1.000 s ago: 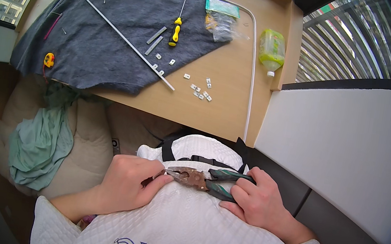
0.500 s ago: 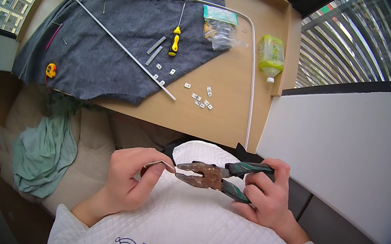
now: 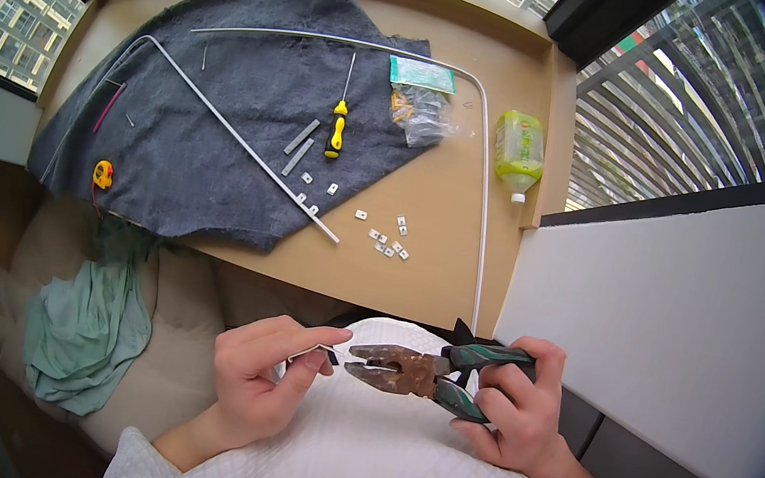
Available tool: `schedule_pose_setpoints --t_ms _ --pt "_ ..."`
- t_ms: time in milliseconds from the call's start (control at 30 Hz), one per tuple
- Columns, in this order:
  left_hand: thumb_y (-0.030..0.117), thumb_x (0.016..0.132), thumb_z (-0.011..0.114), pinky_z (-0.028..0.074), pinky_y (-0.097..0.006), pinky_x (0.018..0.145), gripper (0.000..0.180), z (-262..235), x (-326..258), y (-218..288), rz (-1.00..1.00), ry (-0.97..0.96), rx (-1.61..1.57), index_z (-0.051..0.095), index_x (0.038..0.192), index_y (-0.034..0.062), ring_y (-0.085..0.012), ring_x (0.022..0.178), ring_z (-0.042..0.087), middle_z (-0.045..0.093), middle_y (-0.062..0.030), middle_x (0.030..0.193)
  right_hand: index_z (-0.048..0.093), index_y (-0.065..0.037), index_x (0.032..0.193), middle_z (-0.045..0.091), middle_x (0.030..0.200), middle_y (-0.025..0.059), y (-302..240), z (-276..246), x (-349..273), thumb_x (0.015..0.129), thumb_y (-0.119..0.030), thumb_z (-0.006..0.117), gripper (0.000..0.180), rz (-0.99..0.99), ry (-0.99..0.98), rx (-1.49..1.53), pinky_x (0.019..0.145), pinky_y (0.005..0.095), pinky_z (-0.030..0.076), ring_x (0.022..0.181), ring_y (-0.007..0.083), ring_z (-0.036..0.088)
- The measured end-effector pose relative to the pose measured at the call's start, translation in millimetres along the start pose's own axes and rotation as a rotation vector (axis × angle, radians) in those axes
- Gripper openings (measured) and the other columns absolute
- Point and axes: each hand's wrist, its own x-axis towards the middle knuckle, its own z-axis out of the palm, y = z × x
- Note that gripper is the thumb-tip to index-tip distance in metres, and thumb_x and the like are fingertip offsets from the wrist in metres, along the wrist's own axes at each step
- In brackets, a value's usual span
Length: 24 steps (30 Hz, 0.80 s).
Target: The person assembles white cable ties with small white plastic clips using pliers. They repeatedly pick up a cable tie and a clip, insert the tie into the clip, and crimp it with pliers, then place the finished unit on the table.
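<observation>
My left hand (image 3: 258, 374) pinches a small, thin bent strip (image 3: 330, 354) between thumb and fingers; most of the strip is hidden by the fingers. My right hand (image 3: 519, 418) grips combination pliers (image 3: 410, 373) by their dark green and black handles. The rusty jaws are parted and point left toward the strip, with nothing clearly between them. Both hands are held in front of my white quilted top (image 3: 391, 448), close to the near edge of the table.
On the wooden table (image 3: 386, 284) lie a grey cloth (image 3: 214, 105), white bent rods (image 3: 248, 148), a yellow-black screwdriver (image 3: 336, 133), small white clips (image 3: 382, 239), plastic bags (image 3: 418, 111), a tape measure (image 3: 102, 174) and a green-liquid bottle (image 3: 519, 151). Green fabric (image 3: 86, 333) rests on a cushion.
The view has tilted up, so the table sits lower in the picture. My left forefinger has straightened over the strip, and the plier jaws stand slightly apart from it.
</observation>
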Motion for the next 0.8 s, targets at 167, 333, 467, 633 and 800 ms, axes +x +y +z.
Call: schedule_pose_setpoints --t_ms 167,333,467,633,800 --pt "-0.009 0.088 0.064 0.051 -0.027 0.059 0.024 5.9 5.8 -2.4 0.105 -0.002 0.049 0.078 0.106 -0.0031 -0.0179 0.066 0.070 0.073 -0.0120 0.077 0.060 -0.011 0.075 0.064 0.088 0.0023 -1.7 1.7 -0.1 0.076 -0.042 0.084 0.040 0.003 0.034 -0.008 0.088 0.0512 0.041 0.100 0.0397 0.055" --pt "-0.007 0.089 0.065 0.050 -0.028 0.057 0.015 8.2 6.0 -3.7 0.098 0.031 0.037 0.075 0.099 -0.0037 -0.0193 0.064 0.068 0.072 -0.0119 0.077 0.057 -0.011 0.072 0.057 0.078 0.0029 0.7 -0.3 3.5 0.077 -0.044 0.084 0.043 -0.055 0.026 -0.021 0.079 0.0466 0.043 0.088 0.0345 0.055" --pt "-0.004 0.089 0.067 0.050 -0.030 0.057 0.010 8.0 6.8 -6.9 0.160 0.027 0.092 0.074 0.096 -0.0029 -0.0204 0.063 0.067 0.071 -0.0107 0.076 0.052 -0.010 0.069 0.050 0.072 0.0040 3.0 -2.0 8.5 0.076 -0.043 0.084 0.046 -0.107 0.033 -0.007 0.068 0.0412 0.045 0.076 0.0307 0.053" --pt "-0.003 0.090 0.068 0.049 -0.030 0.055 0.006 1.2 12.7 -6.5 0.234 -0.027 0.112 0.073 0.092 -0.0025 -0.0197 0.060 0.066 0.069 -0.0095 0.072 0.048 -0.009 0.067 0.044 0.067 0.0051 8.5 -1.2 8.8 0.075 -0.039 0.084 0.047 -0.161 0.005 0.052 0.058 0.0376 0.043 0.063 0.0269 0.046" --pt "-0.003 0.094 0.067 0.049 -0.029 0.054 0.008 -2.4 21.3 -23.2 0.136 -0.084 -0.033 0.074 0.094 -0.0035 -0.0170 0.060 0.066 0.071 -0.0099 0.074 0.049 -0.008 0.068 0.046 0.068 0.0058 8.3 0.5 15.4 0.074 -0.035 0.086 0.045 -0.132 0.000 0.073 0.058 0.0391 0.046 0.064 0.0286 0.048"
